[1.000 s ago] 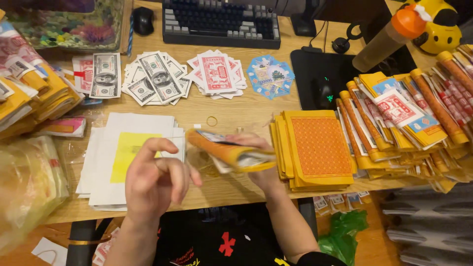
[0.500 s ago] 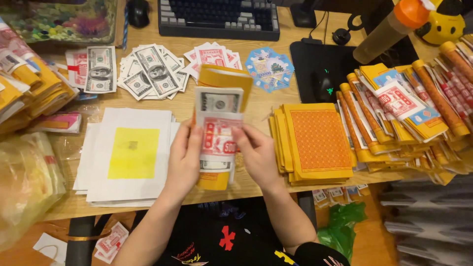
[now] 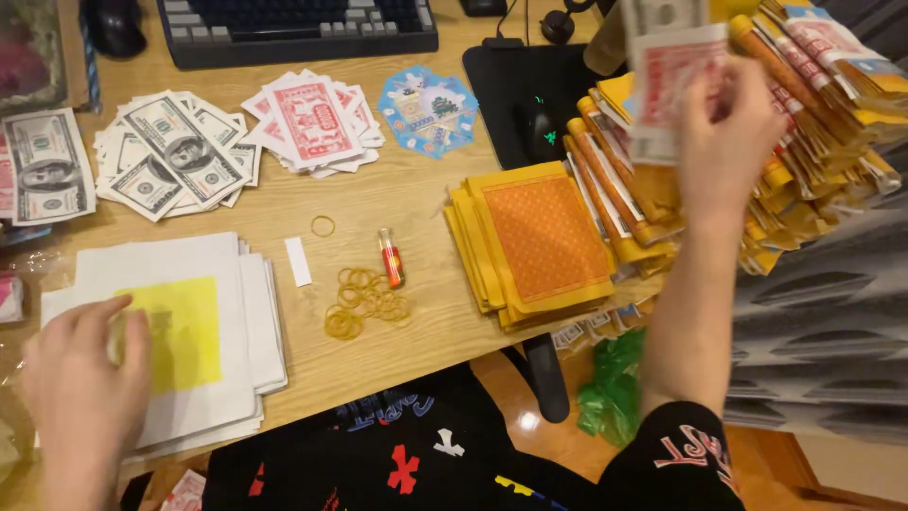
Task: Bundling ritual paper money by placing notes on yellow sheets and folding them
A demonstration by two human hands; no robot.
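Banded paper bundle (image 3: 667, 85), a packet of grey banknote-printed sheets and red-printed slips, is up at about one o'clock from the counter's middle, pinched in the right hand (image 3: 724, 132), whose fingers are closed on its right edge. The bundle's long axis stands roughly upright, just above the heap of yellow-and-orange paper rolls and packets (image 3: 813, 114). The left hand (image 3: 80, 369) is well apart at about eight o'clock, fingers loosely spread and lying flat on the stack of white paper sheets with a yellow square centre (image 3: 180, 331), gripping nothing. Between the two hands lie loose tan rubber bands (image 3: 362, 298) and the orange-patterned yellow paper stack (image 3: 539, 237) on the wooden counter (image 3: 416, 208). So the right hand is the nearer to the heap.
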